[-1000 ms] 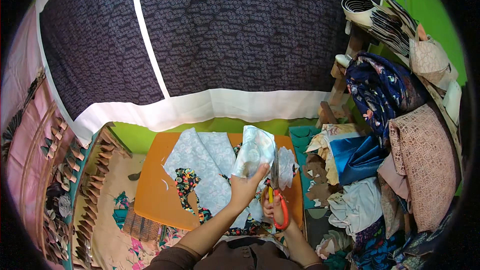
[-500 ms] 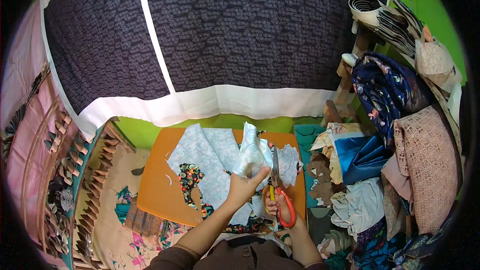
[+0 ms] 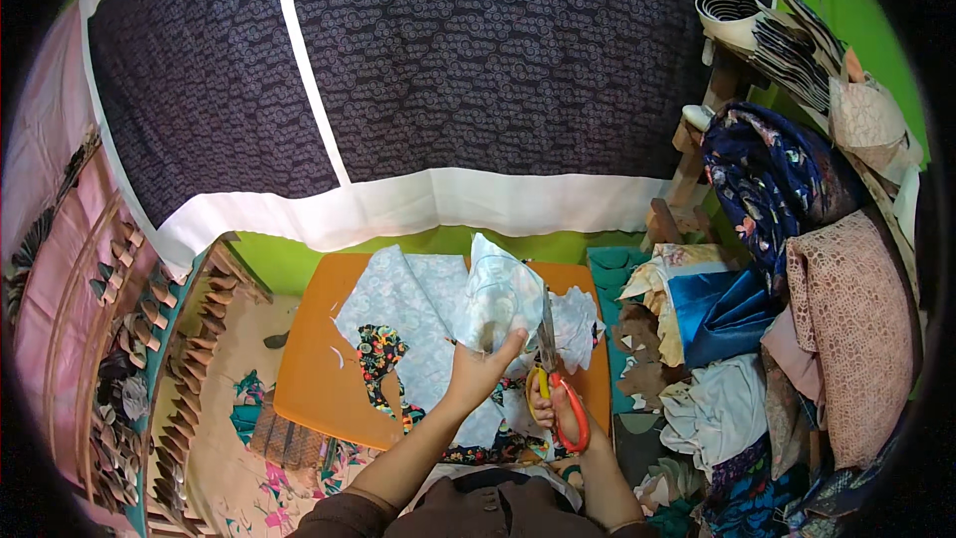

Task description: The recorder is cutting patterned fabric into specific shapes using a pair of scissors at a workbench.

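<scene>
Pale floral piece point(image 3: 506, 289): folded cloth, raised above the table, sticking up from the left hand point(image 3: 483, 371). Left thumb on the near face, gripping its lower edge; the other fingers are mostly hidden behind it. Scissors point(image 3: 548, 359) in the right hand point(image 3: 558, 406), fingers curled round the yellow and red handles, blades pointing away from the body, right beside the piece's right edge (can't tell whether they touch it, or how far they're apart).

Under and left of the left hand: larger pale floral cloth point(image 3: 408, 289) spread on the orange table point(image 3: 309, 369), with a black floral scrap point(image 3: 380, 351) nearer its left side. Just beyond the right hand, slightly right: crumpled pale scrap point(image 3: 575, 329), at the table's right side.

Well right of the right hand: shiny blue cloth point(image 3: 719, 314), whitish crumpled cloth point(image 3: 709, 408) nearer the body, then beige patterned cloth point(image 3: 851, 339) farther out, navy floral cloth point(image 3: 762, 164) beyond. Well left of the left hand: rack point(image 3: 149, 418) with rows of pointed brown pieces point(image 3: 194, 369). Ahead of both hands: dark patterned curtain point(image 3: 518, 70), white band point(image 3: 448, 201) along its bottom.
</scene>
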`<state>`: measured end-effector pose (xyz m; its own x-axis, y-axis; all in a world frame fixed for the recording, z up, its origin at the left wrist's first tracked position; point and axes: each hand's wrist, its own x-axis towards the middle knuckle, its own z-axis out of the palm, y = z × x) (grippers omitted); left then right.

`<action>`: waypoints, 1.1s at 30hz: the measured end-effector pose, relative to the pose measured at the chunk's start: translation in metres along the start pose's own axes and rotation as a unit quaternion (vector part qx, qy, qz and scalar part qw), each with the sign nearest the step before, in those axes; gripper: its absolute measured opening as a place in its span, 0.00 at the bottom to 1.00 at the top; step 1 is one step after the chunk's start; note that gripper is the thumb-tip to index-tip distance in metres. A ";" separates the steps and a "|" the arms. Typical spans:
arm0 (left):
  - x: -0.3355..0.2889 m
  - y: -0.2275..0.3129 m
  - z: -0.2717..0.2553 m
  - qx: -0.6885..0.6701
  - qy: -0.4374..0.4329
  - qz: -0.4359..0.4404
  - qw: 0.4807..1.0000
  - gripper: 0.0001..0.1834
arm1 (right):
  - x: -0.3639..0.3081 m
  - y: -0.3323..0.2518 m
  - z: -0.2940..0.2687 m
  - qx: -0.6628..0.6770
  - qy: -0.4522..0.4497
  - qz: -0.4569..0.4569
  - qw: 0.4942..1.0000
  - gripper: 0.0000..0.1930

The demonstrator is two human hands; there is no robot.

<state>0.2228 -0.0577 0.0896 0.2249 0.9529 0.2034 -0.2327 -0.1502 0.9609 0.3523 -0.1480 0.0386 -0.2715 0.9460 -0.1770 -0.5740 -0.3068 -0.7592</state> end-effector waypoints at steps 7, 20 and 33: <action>0.002 0.005 0.003 -0.019 0.031 -0.029 0.999 0.17 | 0.011 -0.003 0.009 -0.025 0.000 -0.048 0.999 0.26; 0.008 0.007 -0.008 0.046 -0.005 -0.028 0.999 0.17 | 0.007 -0.006 0.004 -0.058 0.014 -0.039 0.997 0.23; 0.015 0.004 -0.013 0.036 -0.034 -0.035 0.998 0.21 | 0.006 -0.009 -0.003 -0.047 -0.020 -0.034 0.998 0.23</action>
<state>0.2132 -0.0403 0.0943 0.3028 0.9420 0.1445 -0.1467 -0.1037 0.9837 0.3579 -0.1393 0.0428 -0.2668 0.9587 -0.0986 -0.5181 -0.2290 -0.8241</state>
